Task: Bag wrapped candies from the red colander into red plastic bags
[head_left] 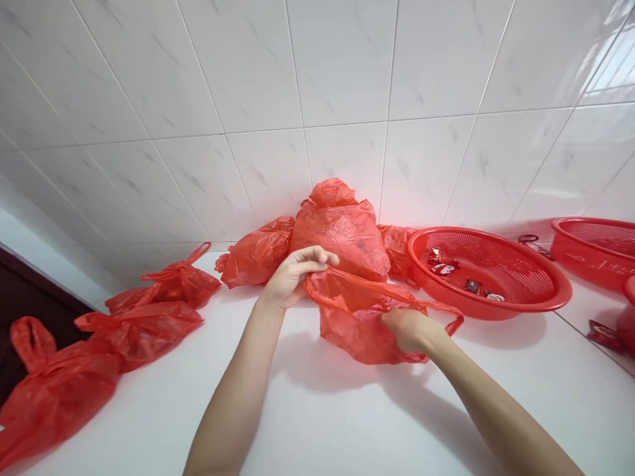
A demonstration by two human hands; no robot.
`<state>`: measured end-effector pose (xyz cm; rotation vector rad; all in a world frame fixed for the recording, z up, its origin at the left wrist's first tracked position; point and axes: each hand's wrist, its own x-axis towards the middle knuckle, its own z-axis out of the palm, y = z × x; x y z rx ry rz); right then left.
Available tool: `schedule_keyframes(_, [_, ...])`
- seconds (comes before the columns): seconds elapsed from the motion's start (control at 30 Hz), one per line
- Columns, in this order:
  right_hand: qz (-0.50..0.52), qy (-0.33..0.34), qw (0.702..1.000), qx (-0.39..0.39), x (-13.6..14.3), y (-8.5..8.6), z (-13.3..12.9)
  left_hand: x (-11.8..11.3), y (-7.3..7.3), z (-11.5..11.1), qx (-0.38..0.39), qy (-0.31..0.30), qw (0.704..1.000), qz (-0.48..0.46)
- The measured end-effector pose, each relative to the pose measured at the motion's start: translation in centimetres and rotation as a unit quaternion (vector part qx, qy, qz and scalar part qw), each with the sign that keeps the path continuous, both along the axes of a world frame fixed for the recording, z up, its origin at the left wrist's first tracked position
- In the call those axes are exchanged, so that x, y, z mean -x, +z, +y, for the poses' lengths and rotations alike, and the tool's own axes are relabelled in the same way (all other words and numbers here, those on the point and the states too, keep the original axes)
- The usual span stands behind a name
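In the middle of the white table a thin red plastic bag (347, 330) is held up with its mouth apart. My left hand (292, 274) pinches the bag's rim at its left side. My right hand (409, 327) reaches inside the bag; its fingers are hidden in the plastic, so what they hold, if anything, does not show. Just right of the bag stands a red perforated plastic basket (536, 284) with several small wrapped pieces (443, 269) on its bottom. Behind the bag, against the wall, rests a large, full red bag (342, 231).
Several tied red bags (149, 330) line the table's left side. Another full bag (262, 251) leans by the large one. At the right are a second red basket (595, 254) and a dark red wrapped piece (605, 336). A tiled wall (342, 86) closes off the back.
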<state>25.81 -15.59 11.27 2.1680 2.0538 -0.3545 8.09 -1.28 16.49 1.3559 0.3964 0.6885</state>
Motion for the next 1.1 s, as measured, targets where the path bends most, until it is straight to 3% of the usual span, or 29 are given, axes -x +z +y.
schedule_keyframes(0.07, [-0.002,-0.010,1.000,0.012,-0.4,-0.2,0.1,1.0,0.3,0.6,-0.082,0.033,0.996,0.031])
schedule_keyframes(0.13, [0.000,-0.013,0.999,0.037,-0.4,-0.1,0.1,1.8,0.6,0.6,-0.203,0.077,0.971,0.099])
schedule_keyframes(0.2, [0.003,-0.014,0.997,0.075,-0.1,0.1,0.4,2.2,1.0,-0.5,-0.333,0.140,0.920,0.149])
schedule_keyframes(0.3, [0.007,-0.015,0.993,0.119,0.3,0.3,0.9,2.0,1.6,-3.7,-0.479,0.193,0.846,0.129])
schedule_keyframes(0.37, [0.011,-0.013,0.991,0.135,0.4,0.4,1.1,1.3,1.5,-5.7,-0.534,0.101,0.830,0.126])
schedule_keyframes(0.43, [0.021,-0.006,0.989,0.148,0.5,0.5,1.3,0.3,0.7,-7.0,-0.557,-0.063,0.806,0.192])
schedule_keyframes(0.5, [0.024,0.001,0.986,0.164,0.5,0.6,1.2,-0.9,-0.7,-7.4,-0.559,-0.187,0.744,0.314])
schedule_keyframes(0.6, [0.007,0.006,0.983,0.181,0.5,0.9,1.0,-2.2,-2.6,-6.6,-0.543,-0.218,0.632,0.507])
schedule_keyframes(0.7, [-0.004,0.011,0.984,0.180,0.4,1.2,0.6,-2.2,-3.1,-5.1,-0.519,-0.204,0.567,0.606])
schedule_keyframes(0.77, [-0.003,0.016,0.984,0.175,0.2,1.5,0.3,-1.7,-2.5,-4.2,-0.510,-0.242,0.562,0.605])
schedule_keyframes(0.87, [0.005,0.019,0.985,0.170,0.1,1.8,0.1,-0.8,-1.2,-3.1,-0.504,-0.296,0.588,0.560])
schedule_keyframes(0.97, [0.008,0.016,0.983,0.180,0.0,2.0,0.1,0.1,-0.4,-2.4,-0.499,-0.270,0.602,0.562])
schedule_keyframes(1.1, [0.017,0.035,0.981,0.190,0.0,2.0,0.1,1.1,-0.4,-2.3,-0.497,-0.248,0.608,0.568])
